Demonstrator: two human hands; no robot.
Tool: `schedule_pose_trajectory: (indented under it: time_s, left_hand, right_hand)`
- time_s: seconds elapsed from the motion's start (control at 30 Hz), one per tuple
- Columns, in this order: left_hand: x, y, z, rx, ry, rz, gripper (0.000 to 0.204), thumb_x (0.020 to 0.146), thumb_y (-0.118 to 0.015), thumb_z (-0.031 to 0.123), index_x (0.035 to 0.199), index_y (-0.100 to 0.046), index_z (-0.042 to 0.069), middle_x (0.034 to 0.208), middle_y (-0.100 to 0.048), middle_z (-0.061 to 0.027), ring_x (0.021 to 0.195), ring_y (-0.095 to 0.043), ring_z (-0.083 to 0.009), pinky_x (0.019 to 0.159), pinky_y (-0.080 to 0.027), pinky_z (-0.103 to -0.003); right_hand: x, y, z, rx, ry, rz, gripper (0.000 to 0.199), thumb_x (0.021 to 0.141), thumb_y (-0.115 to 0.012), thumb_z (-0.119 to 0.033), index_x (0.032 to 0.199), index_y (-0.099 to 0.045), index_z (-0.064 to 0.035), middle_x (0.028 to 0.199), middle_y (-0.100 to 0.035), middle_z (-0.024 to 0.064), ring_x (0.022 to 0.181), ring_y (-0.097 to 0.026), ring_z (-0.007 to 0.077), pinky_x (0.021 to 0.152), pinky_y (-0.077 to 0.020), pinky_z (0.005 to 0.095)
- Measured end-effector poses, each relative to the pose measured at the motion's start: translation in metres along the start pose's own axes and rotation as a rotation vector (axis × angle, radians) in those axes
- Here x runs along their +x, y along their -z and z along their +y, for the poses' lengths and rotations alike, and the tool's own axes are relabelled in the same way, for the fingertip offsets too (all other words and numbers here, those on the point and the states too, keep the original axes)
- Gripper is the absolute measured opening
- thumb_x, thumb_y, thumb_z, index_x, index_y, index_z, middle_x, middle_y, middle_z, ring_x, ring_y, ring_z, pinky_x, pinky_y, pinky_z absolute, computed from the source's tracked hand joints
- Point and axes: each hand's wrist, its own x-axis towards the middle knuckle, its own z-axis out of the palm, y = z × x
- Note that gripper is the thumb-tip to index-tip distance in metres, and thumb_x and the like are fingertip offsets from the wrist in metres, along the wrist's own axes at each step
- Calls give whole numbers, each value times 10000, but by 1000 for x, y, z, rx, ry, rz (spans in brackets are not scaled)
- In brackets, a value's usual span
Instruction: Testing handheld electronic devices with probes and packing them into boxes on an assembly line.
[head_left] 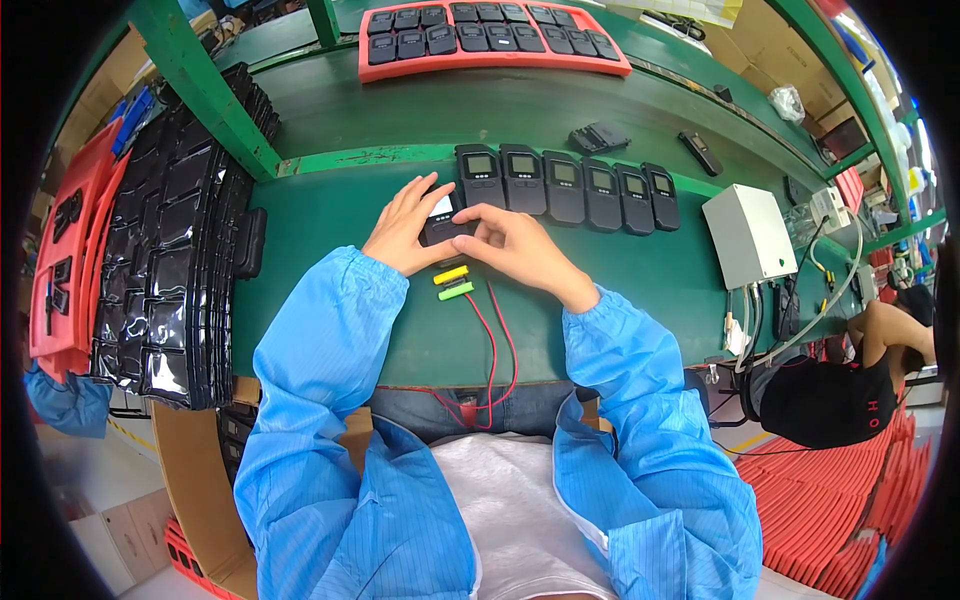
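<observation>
A black handheld device (440, 228) with a small light screen lies on the green bench between my hands. My left hand (401, 229) steadies it along its left side, fingers extended and thumb by its lower edge. From the other side my right hand (519, 250) grips it with curled thumb and index finger. The hands hide much of its casing. Just below it lie a yellow cell-shaped piece (451, 275) and a green one (456, 291), with a red wire (493, 340) running toward my lap.
Several similar devices (565, 190) stand in a row beyond my right hand. A red tray (495, 62) of devices sits at the back. Stacked black trays (165, 250) rise at left; a white box (748, 236) with cables is at right. Another person (835, 390) is at far right.
</observation>
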Motion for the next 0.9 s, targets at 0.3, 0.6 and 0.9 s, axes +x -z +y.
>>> schedule_pose_trajectory:
  time_s: [0.3,0.6,0.9]
  left_hand:
    - [-2,10,8,4,-33,-52,1062,658,-810,560,1506,-330,137,1531,-287,-209,1447,-222,-400,1167,-245,-499]
    - [-2,16,1,-105,-22,-4,1137,641,-862,428,1524,-225,100,1491,-312,-230,1409,-274,-416,1159,-274,-482]
    - [-3,16,-1,-248,-15,-4,1190,629,-877,446,1528,-187,81,1483,-301,-254,1399,-295,-410,1161,-270,-481]
  right_hand:
    - [5,-4,10,64,3,119,297,887,-692,-320,999,-669,-46,636,-600,41,553,-547,130,520,-402,299]
    - [-3,-5,-1,42,32,-187,241,839,-762,-259,845,-660,-41,599,-538,-10,553,-481,67,519,-372,241]
    - [5,2,8,-319,193,318,311,817,-760,-189,1083,-646,-75,1009,-645,81,894,-604,194,745,-493,317]
